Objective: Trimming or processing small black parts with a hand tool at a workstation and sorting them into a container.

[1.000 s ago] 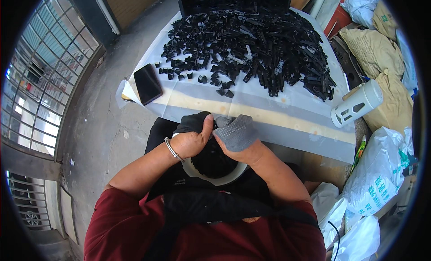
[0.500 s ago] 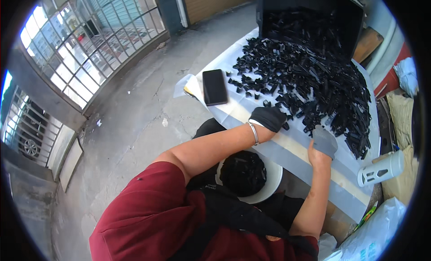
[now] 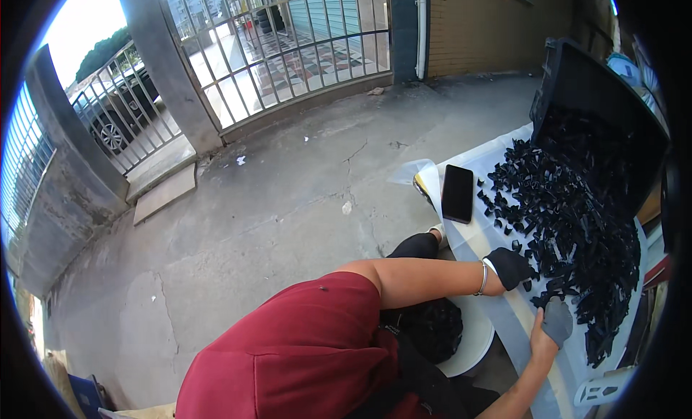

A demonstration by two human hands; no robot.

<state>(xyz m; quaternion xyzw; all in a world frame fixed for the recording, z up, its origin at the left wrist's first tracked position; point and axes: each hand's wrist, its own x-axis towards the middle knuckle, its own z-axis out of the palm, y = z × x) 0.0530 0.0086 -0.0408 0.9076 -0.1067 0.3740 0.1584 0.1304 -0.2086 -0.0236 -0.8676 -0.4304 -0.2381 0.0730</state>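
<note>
Surface: a counter [image 3: 520, 347] covered with pale sheeting [image 3: 479, 249]. A broad pile of small black pieces [image 3: 577, 231] lies across its middle and reaches its far edge, thinning to scattered single pieces toward the near edge and the near left corner. At the far edge stands a black crate [image 3: 602, 102], its open side facing the pile, with more black pieces inside.

Left hand [image 3: 507, 269]: black fabric covers the fingers, and a metal bangle [image 3: 484, 278] is on the wrist. It is above the near edge of the counter, at the fringe of the pile, with a piece just beside it. The fingers are bent downward; whether they pinch a piece cannot be told.

Right hand [image 3: 554, 324]: grey fabric covers the fingers, thumb bare. It is at the near fringe of the pile, to the right of the left hand, against some pieces. Whether the fingers are pressed together or pinching cannot be told.

Other items: a dark phone [image 3: 458, 193] lies flat by the near left corner. A white slotted vessel [image 3: 604, 390] is toward the near right corner. A pale bowl [image 3: 481, 340] holding black pieces sits just off the near edge, partly hidden by the left arm
</note>
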